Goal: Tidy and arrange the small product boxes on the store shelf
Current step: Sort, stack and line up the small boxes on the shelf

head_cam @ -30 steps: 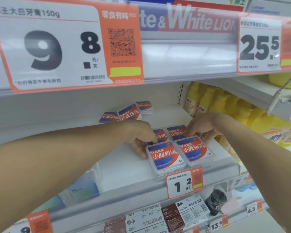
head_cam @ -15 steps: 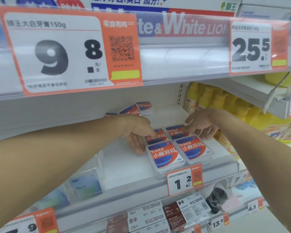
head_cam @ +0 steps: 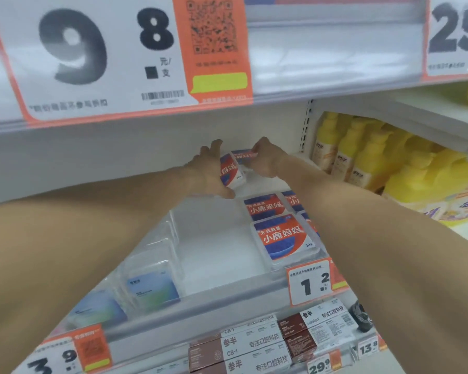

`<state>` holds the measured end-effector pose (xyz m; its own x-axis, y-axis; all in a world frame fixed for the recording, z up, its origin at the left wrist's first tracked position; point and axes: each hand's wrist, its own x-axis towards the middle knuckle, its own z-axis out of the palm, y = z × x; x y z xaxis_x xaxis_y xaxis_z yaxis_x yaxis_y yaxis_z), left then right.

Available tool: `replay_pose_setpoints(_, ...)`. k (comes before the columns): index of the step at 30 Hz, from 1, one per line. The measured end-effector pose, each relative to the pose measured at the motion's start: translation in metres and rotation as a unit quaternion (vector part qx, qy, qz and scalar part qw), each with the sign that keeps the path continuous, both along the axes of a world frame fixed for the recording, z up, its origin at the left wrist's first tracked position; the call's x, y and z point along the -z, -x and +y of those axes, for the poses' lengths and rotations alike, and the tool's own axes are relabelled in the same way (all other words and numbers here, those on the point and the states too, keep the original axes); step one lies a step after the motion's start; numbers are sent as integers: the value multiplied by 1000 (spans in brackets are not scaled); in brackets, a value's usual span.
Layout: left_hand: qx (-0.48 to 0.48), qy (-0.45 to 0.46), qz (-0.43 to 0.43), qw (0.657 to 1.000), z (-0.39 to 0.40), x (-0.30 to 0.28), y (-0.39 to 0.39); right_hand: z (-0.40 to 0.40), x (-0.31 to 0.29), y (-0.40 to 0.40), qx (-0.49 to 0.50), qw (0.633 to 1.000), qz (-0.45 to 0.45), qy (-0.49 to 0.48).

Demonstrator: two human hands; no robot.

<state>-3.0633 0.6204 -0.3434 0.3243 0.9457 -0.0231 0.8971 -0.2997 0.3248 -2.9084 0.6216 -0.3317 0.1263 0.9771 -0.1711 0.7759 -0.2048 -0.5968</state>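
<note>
Both arms reach deep into the white shelf (head_cam: pixel 216 252). My left hand (head_cam: pixel 210 171) grips a small clear floss box with a red and blue label (head_cam: pixel 231 171), tilted up on its edge at the back. My right hand (head_cam: pixel 266 160) pinches a second such box (head_cam: pixel 242 155) right behind it. Near the front, a flat box (head_cam: pixel 283 240) lies at the shelf lip, with another box (head_cam: pixel 265 206) behind it. Two more boxes in the row to the right are mostly hidden by my right forearm.
Pale blue-labelled clear boxes (head_cam: pixel 152 284) sit at the shelf's left front. Yellow bottles (head_cam: pixel 362 155) fill the neighbouring bay on the right. Brown and white cartons (head_cam: pixel 254 344) line the shelf below. A large price tag (head_cam: pixel 119 49) hangs on the rail above.
Both hands left the front group of boxes and moved to the back of the shelf, where they took hold of the loose boxes there. The camera moved closer.
</note>
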Motion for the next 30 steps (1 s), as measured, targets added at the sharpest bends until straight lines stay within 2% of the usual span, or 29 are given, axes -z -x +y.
replay_pose_setpoints(4,-22,-14,-13,1000,11,-14,15,21,14,9,58,998,30,16)
replay_pose_setpoints(7,-54,36,-6,998,9,-19,21,27,16,14,98,994,40,-9)
replay_pose_setpoints(10,-20,64,-1,998,0,-10,14,28,8,7,102,994,40,-29)
replay_pose_setpoints(15,18,92,38,995,-5,-3,0,-8,-21,-34,81,990,92,-76)
replay_pose_setpoints(19,1,12,82,997,1,-16,2,-52,-26,-74,97,987,128,-10)
replay_pose_setpoints(20,2,-17,63,998,2,-21,2,-59,-24,-83,109,988,110,15)
replay_pose_setpoints(22,7,-49,-17,999,5,-32,2,-66,-17,-99,118,991,15,54)
replay_pose_setpoints(24,1,-22,-124,992,1,-43,-2,-70,-12,-108,107,989,-55,84)
replay_pose_setpoints(26,15,39,-171,984,-10,-50,-11,-70,-9,-113,108,986,-31,122)
replay_pose_setpoints(30,70,148,-162,973,-27,-32,-32,-76,-11,-113,100,979,68,163)
